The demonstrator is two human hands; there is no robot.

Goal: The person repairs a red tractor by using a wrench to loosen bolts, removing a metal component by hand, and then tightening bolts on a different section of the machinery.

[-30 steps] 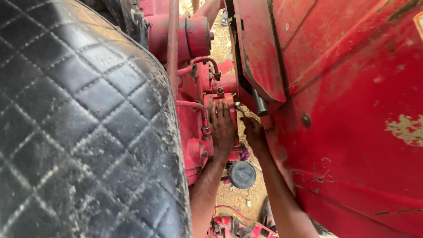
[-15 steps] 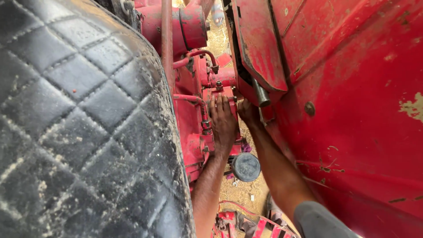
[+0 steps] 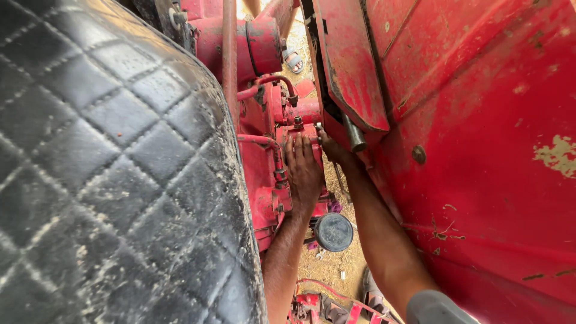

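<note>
I look down into a narrow gap of a red machine. My left hand [image 3: 303,171] lies flat with fingers pointing up against a red machine block [image 3: 297,120] with small fittings and thin red pipes [image 3: 258,141]. My right hand [image 3: 333,150] reaches in beside it, fingers curled at the same block, just under a red metal panel [image 3: 351,72]; what its fingers grip is hidden. A grey metal pin [image 3: 355,137] sticks out just right of that hand.
A black quilted seat cushion [image 3: 102,174] fills the left. A large red fender [image 3: 480,150] with chipped paint fills the right. A round dark cap [image 3: 333,232] sits below my left wrist. Sandy ground [image 3: 336,264] and red parts [image 3: 312,303] lie at the bottom.
The view has tilted slightly and both hands have shifted a little higher against the block. My right forearm now shows a grey sleeve edge at the bottom.
</note>
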